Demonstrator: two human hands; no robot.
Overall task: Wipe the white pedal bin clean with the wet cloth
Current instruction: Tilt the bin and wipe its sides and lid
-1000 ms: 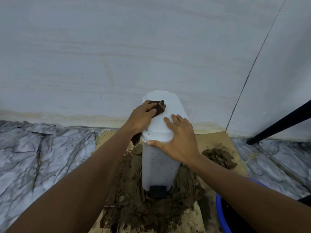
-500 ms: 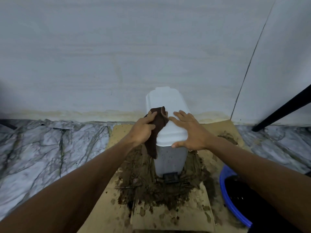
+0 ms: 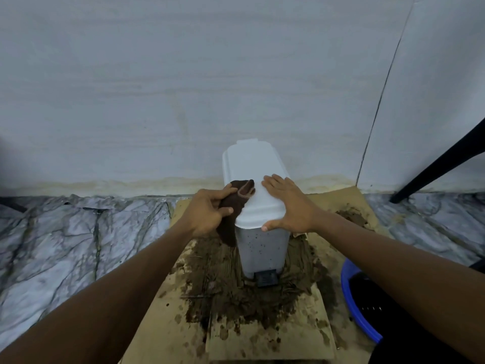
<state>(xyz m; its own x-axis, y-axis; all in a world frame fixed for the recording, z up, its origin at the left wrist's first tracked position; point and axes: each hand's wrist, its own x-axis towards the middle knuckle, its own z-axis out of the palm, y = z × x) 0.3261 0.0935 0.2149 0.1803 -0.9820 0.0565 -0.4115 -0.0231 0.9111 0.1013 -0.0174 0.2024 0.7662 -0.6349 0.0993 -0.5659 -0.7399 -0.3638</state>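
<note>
Fingers of the left hand pinch the wet cloth against the white pedal bin's left lid edge, on muddy cardboard; the right hand, spread flat, should steady the lid during firm downward strokes.

White plastic pedal bin stands upright on a flattened sheet of brown cardboard, lid shut, black pedal at its base facing the camera. Bin front speckled with dark spots. Wet brown mud smeared over the cardboard around the base. Left hand grips a dark brown wet cloth, pressed against the lid's left edge, with the cloth's tail hanging down the bin's left side. Right hand lies flat on the lid, fingers spread, thumb over the front rim. Blue plastic basin on the grey marbled floor at lower right, just beside the cardboard. Black slanted bar at right against the pale wall.
</note>
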